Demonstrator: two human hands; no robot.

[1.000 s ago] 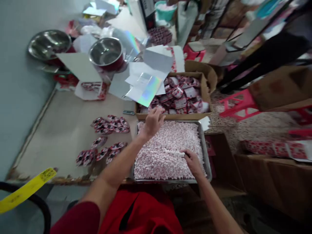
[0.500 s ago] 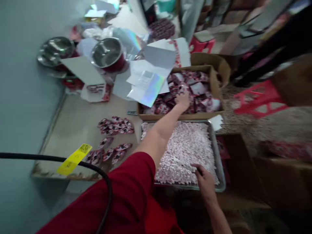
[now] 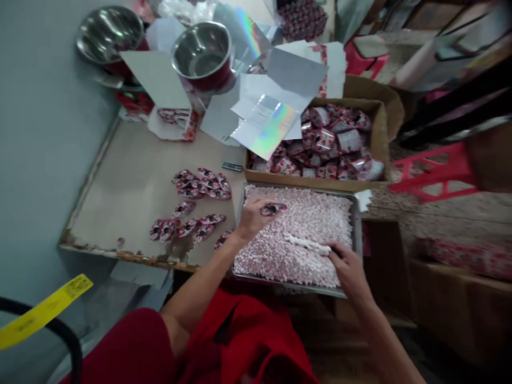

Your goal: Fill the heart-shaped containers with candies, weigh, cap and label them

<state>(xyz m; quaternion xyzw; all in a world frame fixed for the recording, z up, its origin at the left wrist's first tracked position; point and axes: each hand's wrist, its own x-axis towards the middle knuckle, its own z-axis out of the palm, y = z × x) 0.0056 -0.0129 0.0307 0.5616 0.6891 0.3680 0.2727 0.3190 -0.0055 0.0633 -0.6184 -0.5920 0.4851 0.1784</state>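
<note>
My left hand (image 3: 253, 220) is closed around a small red-and-white printed pouch (image 3: 273, 208), its dark mouth turned up, over the left part of the tray. Between the fingers of my right hand (image 3: 347, 266) is one end of a thin white bumpy strip (image 3: 307, 244), lying just over the pellets; what it is made of I cannot tell. Small white-pink pellets (image 3: 312, 213) fill the shallow metal tray (image 3: 357, 234). To the left, several similar pouches (image 3: 202, 184) stand in groups on the table (image 3: 120, 186).
Behind the tray is a cardboard box (image 3: 312, 181) full of printed pouches (image 3: 324, 140). White sheets (image 3: 276, 106) overhang its left corner. Two steel bowls (image 3: 202, 53) (image 3: 110, 34) sit at the back left. A red plastic stool (image 3: 436, 168) is on the floor at right.
My left hand has come back from the cardboard box to above the tray, now with a pouch in it. The white strip now shows clearly in my right hand. The view has shifted.
</note>
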